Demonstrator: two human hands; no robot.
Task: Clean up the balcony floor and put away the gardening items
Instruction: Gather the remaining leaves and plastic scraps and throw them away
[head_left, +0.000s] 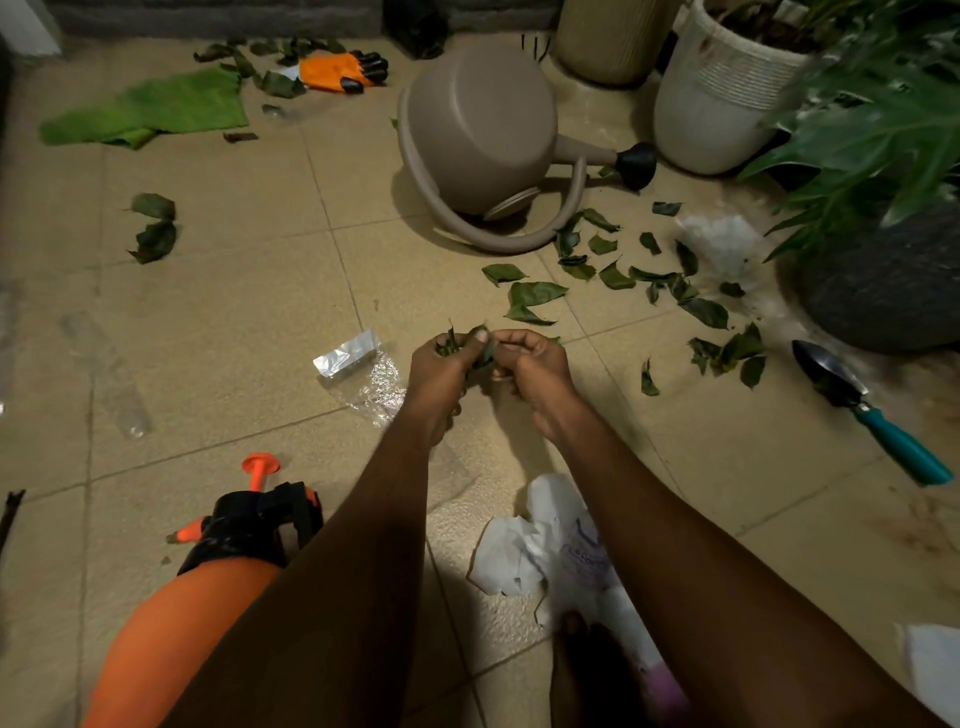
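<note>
Where they meet at frame centre, the left hand (439, 371) and right hand (535, 364) curl tightly round a bunch of leaves (452, 343); scattered leaves (535, 293) lie centre-right, bare floor (234, 301) opens centre-left.

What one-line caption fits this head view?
The left hand and right hand bunch leaves over a leaf-strewn tiled floor, near a tipped watering can, trowel and sprayer.

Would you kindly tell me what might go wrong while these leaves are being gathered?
The left hand and right hand grip a bunch of green leaves; some may drop while reaching for the scattered green leaves by the tipped beige plastic watering can. The teal-handled metal trowel lies beside those leaves and could nick fingers.
</note>
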